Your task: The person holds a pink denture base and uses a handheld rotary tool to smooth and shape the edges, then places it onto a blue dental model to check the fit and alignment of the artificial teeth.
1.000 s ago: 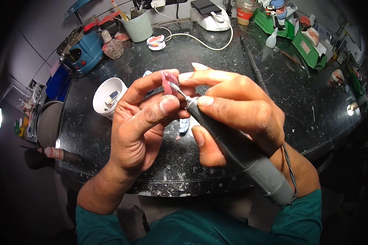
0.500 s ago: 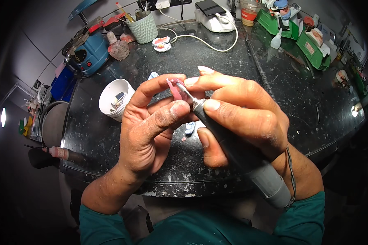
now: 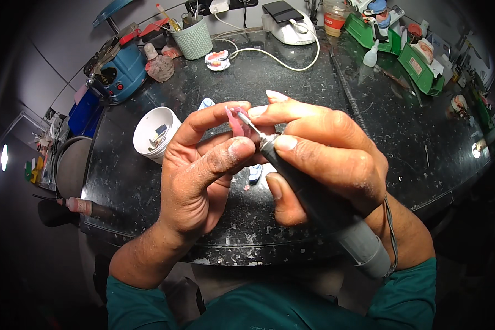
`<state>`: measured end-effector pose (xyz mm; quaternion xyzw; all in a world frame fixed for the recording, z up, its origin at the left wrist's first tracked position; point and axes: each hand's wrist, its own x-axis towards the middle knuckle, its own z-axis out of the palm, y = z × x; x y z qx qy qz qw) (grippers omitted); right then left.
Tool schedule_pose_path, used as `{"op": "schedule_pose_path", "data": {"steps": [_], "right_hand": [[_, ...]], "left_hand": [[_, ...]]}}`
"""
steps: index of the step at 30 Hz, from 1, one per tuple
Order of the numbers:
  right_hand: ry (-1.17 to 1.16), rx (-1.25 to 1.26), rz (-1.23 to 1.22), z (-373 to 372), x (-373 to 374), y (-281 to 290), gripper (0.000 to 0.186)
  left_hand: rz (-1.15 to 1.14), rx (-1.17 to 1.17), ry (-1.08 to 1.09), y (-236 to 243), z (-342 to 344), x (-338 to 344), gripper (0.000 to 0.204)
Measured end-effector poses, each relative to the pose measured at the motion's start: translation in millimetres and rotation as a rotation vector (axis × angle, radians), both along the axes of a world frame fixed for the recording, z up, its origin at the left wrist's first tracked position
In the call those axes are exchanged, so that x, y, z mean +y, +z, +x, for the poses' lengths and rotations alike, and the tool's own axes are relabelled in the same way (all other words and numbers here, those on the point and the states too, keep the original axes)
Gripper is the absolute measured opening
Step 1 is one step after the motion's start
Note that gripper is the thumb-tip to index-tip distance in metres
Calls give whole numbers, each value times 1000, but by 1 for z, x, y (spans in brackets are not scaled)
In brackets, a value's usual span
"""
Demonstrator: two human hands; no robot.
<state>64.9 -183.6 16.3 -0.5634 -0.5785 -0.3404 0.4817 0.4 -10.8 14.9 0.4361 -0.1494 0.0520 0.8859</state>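
Note:
My left hand (image 3: 198, 159) pinches a pink denture base (image 3: 237, 125) between thumb and fingers, above the middle of the bench. Part of the piece is hidden behind the fingertips. In my right hand (image 3: 335, 148) is a black and grey handpiece drill (image 3: 319, 203), gripped like a pen and slanting up to the left. Its thin metal bur (image 3: 251, 125) meets the upper part of the pink piece, near my right fingertip. Dust coats the fingers of my left hand. Below the hands, a small blue-and-white piece (image 3: 255, 174) lies on the bench, partly covered.
Left of my hands stands a white tub (image 3: 157, 132) with small metal pieces inside. Behind are a denture model (image 3: 218, 60), a woven-pattern cup (image 3: 192, 37) of tools and a blue machine (image 3: 117, 72). Green trays (image 3: 421, 69) stand at the back right of the dark bench (image 3: 247, 225).
Both hands stay nearly in place. The handpiece and bur have shifted very slightly against the pink piece.

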Motion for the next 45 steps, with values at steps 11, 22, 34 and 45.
{"op": "schedule_pose_path", "data": {"steps": [11, 22, 34, 45], "right_hand": [[6, -12, -1, 2, 1, -1, 48], [13, 13, 103, -1, 9, -3, 36], [22, 16, 14, -3, 1, 2, 50], [26, 14, -5, -2, 0, 2, 53]], "left_hand": [[22, -46, 60, 0, 0, -1, 37], [36, -54, 97, 1, -1, -2, 37], [41, -71, 97, 0, -1, -2, 37], [26, -84, 81, 0, 1, -2, 36]]}}
